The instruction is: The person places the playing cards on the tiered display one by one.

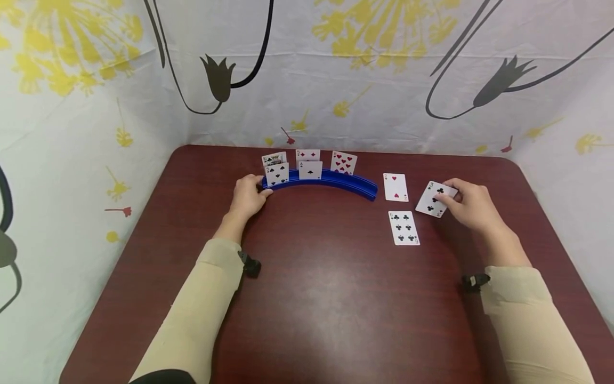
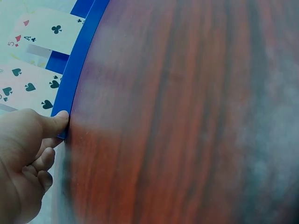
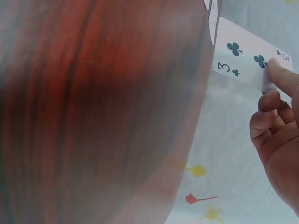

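Note:
At the left end of the curved blue card holder (image 1: 352, 186), my left hand (image 1: 247, 196) grips its tip between thumb and fingers, as the left wrist view also shows. My right hand (image 1: 472, 205) pinches a three of clubs (image 1: 428, 201), thumb on its face. In the holder stand a spade card (image 1: 277, 174) in front of a face card (image 1: 268, 158), an ace of clubs (image 1: 310, 170) before a five of diamonds (image 1: 307, 153), and a heart card (image 1: 343, 162) on its own. A two of hearts (image 1: 395, 187) and a six of clubs (image 1: 404, 228) lie face up left of my right hand.
Everything rests on a dark red-brown wooden table (image 1: 312, 298). A pale cloth (image 1: 288, 96) printed with flowers hangs behind and beside it. Both sleeves carry a small black wrist camera, one on the left (image 1: 250, 265) and one on the right (image 1: 475, 282).

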Tool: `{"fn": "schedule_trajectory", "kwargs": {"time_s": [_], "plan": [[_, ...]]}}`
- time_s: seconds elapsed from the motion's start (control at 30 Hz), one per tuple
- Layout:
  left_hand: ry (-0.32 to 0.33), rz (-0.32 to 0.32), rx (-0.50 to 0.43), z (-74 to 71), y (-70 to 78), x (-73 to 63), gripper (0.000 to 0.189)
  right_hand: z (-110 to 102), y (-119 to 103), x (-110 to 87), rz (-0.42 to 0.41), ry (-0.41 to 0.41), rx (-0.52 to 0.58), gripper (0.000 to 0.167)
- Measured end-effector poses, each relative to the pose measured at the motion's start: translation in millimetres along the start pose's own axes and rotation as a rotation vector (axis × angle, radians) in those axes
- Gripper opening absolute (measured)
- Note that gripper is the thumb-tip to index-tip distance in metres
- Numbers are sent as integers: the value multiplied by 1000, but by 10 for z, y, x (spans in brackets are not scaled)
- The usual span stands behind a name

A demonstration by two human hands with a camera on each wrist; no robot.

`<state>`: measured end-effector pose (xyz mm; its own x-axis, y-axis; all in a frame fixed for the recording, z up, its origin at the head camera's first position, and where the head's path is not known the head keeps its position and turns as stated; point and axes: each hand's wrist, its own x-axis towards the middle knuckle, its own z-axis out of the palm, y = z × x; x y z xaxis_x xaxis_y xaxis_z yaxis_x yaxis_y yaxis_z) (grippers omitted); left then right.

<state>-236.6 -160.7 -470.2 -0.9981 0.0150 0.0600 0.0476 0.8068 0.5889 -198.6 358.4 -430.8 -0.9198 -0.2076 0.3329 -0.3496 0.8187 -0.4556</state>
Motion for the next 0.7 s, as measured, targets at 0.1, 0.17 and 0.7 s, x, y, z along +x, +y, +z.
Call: {"fn": "schedule_trajectory", "kwargs": {"time_s": [0.1, 0.17, 0.7], "plan": [[8, 2, 3, 1, 14, 4, 52, 10, -40, 21, 8, 6, 13, 18], [14, 2, 3, 0, 25, 6, 54, 20, -67, 37, 5, 8, 21, 17], [28, 0, -2, -10, 38, 26, 51, 102, -295, 202, -53, 43, 92, 16]]}}
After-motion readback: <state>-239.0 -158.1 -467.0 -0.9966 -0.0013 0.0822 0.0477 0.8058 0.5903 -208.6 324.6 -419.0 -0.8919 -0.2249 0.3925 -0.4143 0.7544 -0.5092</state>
